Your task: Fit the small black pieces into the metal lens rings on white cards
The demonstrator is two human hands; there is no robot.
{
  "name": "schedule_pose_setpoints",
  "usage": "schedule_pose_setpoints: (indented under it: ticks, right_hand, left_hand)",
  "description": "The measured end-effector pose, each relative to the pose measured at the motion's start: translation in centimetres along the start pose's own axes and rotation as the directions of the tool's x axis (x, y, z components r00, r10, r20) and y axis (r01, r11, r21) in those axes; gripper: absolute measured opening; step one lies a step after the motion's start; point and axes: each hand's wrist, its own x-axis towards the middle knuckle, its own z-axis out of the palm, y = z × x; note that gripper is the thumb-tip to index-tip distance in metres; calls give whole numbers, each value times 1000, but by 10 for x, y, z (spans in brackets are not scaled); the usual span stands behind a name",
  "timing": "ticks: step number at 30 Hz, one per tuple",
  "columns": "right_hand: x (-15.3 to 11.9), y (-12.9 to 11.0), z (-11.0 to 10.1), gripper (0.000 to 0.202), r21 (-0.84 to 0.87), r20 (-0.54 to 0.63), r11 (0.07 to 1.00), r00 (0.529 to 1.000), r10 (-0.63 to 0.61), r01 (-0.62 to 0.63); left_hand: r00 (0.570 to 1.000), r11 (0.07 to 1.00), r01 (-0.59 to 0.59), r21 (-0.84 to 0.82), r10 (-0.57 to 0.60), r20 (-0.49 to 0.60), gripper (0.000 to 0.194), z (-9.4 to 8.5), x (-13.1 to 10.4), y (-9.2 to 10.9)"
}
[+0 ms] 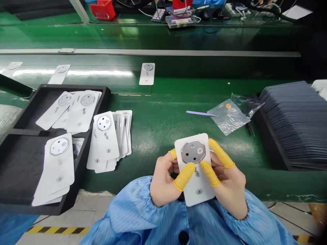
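Both hands hold one white rounded panel (198, 182) in front of my chest. The panel carries a silver octagonal plate with dark holes near its top, and small dark markings below. My left hand (166, 182) grips its left edge, the yellow-sleeved thumb resting on the face just under the plate. On the opposite edge my right hand (228, 183) closes round it, thumb on the face and a yellow-covered index finger along the side. The other fingers are partly hidden behind the panel. A stack of similar white panels (106, 146) lies to the left on the green bench.
At left, a black tray (15, 163) holds more white panels. Purple tweezers (200, 113) and a clear bubble-wrap bag (228, 117) lie right of centre. A dark bin (274, 149) of thin dark sheets stands at right. Single panels (147, 74) rest on the far strip.
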Motion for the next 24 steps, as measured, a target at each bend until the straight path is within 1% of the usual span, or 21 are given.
schedule_pose_setpoints:
  ticks: [1,3,6,8,9,10,12,13,15,17,18,19,20,21,22,23,24]
  right_hand:
    - [-2,2,1,39,5,-12,1000,1000,7,-7]
    - [-6,4,1,35,-16,-25,1000,1000,15,-15]
    - [-12,10,0,37,-85,-30,995,998,53,-55]
    - [-13,15,0,41,-119,-20,986,993,119,-121]
    - [-13,18,1,44,-122,-11,980,988,154,-154]
    - [-13,20,3,47,-114,-2,976,983,184,-183]
    - [-12,24,6,50,-71,18,971,973,229,-228]
    - [-12,25,8,50,-43,15,968,968,249,-248]
    - [-12,26,13,49,-15,16,958,958,287,-286]
    - [-11,27,19,44,-19,72,962,959,274,-274]
    - [-10,27,21,41,-14,129,971,963,238,-238]
    - [-9,26,24,39,1,202,982,962,183,-187]
    - [-7,25,27,41,20,278,992,954,117,-128]
    - [-5,23,28,43,32,333,998,942,47,-61]
    - [-4,22,28,46,25,370,1000,929,-20,11]
    - [-2,22,27,50,-4,388,996,918,-78,86]
    - [-1,23,24,53,-48,397,986,909,-128,160]
  left_hand:
    - [1000,999,-16,29,17,-17,26,-1,1,-1]
    - [995,995,-42,95,50,-83,27,-1,3,-3]
    - [978,987,-59,150,87,-191,41,1,2,-9]
    - [965,989,-35,142,71,-252,50,1,2,-15]
    - [964,993,-8,117,39,-263,53,0,3,-17]
    - [966,996,24,81,-2,-257,55,-2,3,-19]
    - [978,998,65,8,-63,-200,56,-6,4,-19]
    - [985,998,63,-11,-64,-162,54,-9,3,-19]
    - [994,1000,19,-13,-21,-105,47,-14,2,-17]
    - [994,1000,-17,-6,16,-106,42,-20,0,-16]
    - [992,1000,-14,-6,13,-129,43,-24,-1,-16]
    - [984,1000,-8,3,8,-175,44,-29,-2,-16]
    - [965,999,-10,43,21,-263,45,-35,-3,-15]
    - [924,994,-22,110,62,-376,46,-43,-3,-13]
    - [862,980,-36,194,129,-491,46,-53,-4,-10]
    - [779,957,-46,286,214,-590,46,-66,-5,-6]
    - [685,930,-52,364,299,-664,45,-80,-5,0]
